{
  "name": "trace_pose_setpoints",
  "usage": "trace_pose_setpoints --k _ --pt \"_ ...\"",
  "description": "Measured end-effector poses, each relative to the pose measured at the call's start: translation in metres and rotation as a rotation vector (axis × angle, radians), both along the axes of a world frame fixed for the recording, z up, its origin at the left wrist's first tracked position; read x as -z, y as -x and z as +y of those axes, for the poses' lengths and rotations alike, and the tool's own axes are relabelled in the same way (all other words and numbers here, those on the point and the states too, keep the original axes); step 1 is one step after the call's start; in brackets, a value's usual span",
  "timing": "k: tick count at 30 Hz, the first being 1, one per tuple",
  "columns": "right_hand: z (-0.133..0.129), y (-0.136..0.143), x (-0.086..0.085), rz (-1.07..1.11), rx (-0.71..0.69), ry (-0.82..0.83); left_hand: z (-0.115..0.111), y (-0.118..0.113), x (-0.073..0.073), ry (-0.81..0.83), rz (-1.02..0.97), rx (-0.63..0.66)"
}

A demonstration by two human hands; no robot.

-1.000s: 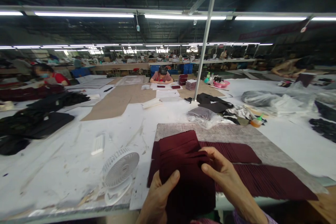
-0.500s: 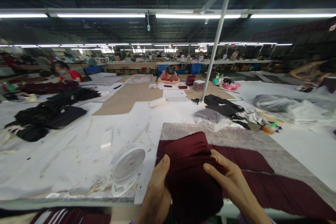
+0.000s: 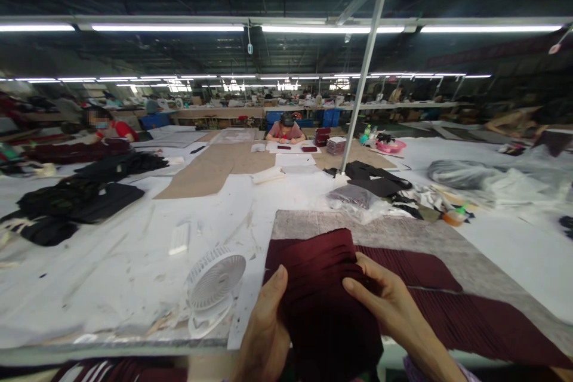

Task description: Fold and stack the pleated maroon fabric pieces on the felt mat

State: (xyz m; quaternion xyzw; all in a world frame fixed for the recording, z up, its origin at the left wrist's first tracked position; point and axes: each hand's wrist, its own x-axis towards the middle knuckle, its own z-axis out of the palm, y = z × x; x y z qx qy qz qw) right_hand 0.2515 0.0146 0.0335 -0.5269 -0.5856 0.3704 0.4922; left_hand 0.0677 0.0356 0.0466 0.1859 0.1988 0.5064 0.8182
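Note:
A thick stack of maroon fabric pieces (image 3: 320, 286) is held up between my two hands, its layers slightly fanned near the top. My left hand (image 3: 268, 316) grips the stack's left edge, thumb on the near face. On the right edge, my right hand (image 3: 385, 292) pinches the layers between thumb and fingers; some fingers are hidden behind the cloth. Behind the stack, overlapping maroon pieces (image 3: 416, 267) lie fanned out on a grey mottled board (image 3: 308, 221). A second fanned row of maroon pieces (image 3: 487, 325) stretches toward the right front.
A white fan (image 3: 217, 286) stands left of my hands on the white-covered table (image 3: 147, 268). Dark garments (image 3: 85, 197) lie further left. A metal pole (image 3: 364, 77) rises beyond the board beside a plastic-wrapped bundle (image 3: 353, 197). Across the table sits a person (image 3: 286, 130).
The view has shifted slightly. The top layers of the maroon stack sit a little closer together; both hands keep nearly the same grip.

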Motion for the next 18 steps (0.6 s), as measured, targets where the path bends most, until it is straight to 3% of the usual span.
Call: trace_pose_setpoints --k 9,14,18 --pt "0.001 -0.001 0.005 0.076 -0.017 0.038 -0.007 -0.004 0.026 -0.263 0.306 -0.042" --pt "-0.001 -0.004 0.008 0.205 0.006 0.030 -0.006 -0.003 0.023 -0.296 0.385 -0.037" --pt "-0.002 -0.004 0.007 0.304 -0.077 0.084 -0.005 0.001 0.017 -0.278 0.394 -0.039"
